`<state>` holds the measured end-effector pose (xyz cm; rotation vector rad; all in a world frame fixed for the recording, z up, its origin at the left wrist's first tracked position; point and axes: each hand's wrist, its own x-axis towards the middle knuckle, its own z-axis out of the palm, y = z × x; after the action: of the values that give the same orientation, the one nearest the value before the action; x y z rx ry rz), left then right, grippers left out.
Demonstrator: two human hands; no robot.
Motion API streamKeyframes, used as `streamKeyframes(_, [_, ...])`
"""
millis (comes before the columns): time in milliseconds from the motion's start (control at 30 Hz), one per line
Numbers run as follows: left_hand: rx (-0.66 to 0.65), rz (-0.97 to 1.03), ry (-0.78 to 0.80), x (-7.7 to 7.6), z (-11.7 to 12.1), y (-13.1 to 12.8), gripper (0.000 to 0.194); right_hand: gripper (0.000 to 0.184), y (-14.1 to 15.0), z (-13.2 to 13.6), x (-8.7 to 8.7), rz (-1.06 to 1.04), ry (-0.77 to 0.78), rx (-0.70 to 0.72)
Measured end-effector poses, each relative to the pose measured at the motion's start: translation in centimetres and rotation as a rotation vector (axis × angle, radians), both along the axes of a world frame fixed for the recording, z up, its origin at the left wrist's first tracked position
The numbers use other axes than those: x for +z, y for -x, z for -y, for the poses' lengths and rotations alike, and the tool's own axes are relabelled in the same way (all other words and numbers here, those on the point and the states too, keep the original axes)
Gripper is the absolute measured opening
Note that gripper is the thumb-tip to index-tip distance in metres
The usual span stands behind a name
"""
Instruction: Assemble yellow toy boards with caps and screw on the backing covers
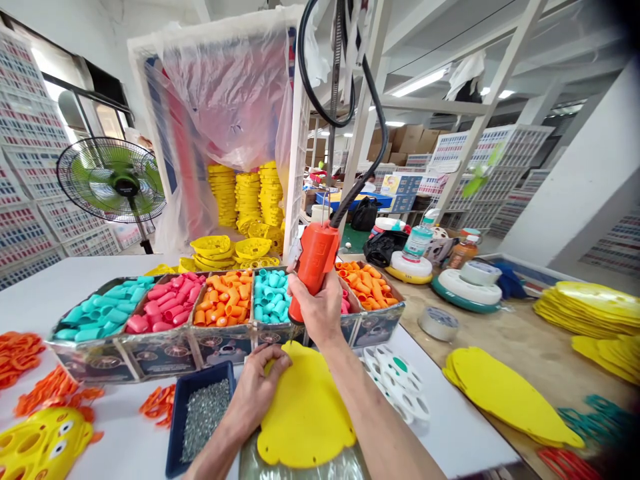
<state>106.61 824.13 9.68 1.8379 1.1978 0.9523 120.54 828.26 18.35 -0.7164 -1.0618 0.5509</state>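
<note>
My right hand (323, 303) is wrapped round an orange-red electric screwdriver (315, 257), which points down and hangs from a black cable. Its tip stands at the far end of a yellow plastic plate (305, 413), close to the rim. On the plate's far left edge, my left hand (260, 383) has its fingers curled, holding it near the tip; the fingertips are partly hidden. Left of that hand is a dark blue tray (177, 413) of small metal screws (206, 410). The plate rests on a plastic-covered surface (260, 463).
Behind my hands runs a row of boxes (220, 347) with turquoise, pink and orange plastic caps. Orange parts (50, 387) and a yellow toy shell (45, 443) lie left. White parts (400, 380), yellow plates (505, 393) and tape (439, 323) lie right. A fan (113, 180) stands behind.
</note>
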Motion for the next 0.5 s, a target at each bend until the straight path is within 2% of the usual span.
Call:
streamKeyframes(133, [0.002, 0.014, 0.002, 0.1, 0.1, 0.0, 0.028, 0.027, 0.0, 0.1, 0.0, -0.005, 0.018, -0.004])
streamKeyframes(333, [0.007, 0.028, 0.018, -0.1, 0.0, 0.0, 0.027, 0.031, -0.3, 0.4, 0.0, 0.005, -0.028, 0.096])
streamKeyframes(500, [0.003, 0.041, 0.024, 0.1, 0.1, 0.1, 0.027, 0.032, -0.6, 0.9, 1.4, -0.019, -0.030, 0.088])
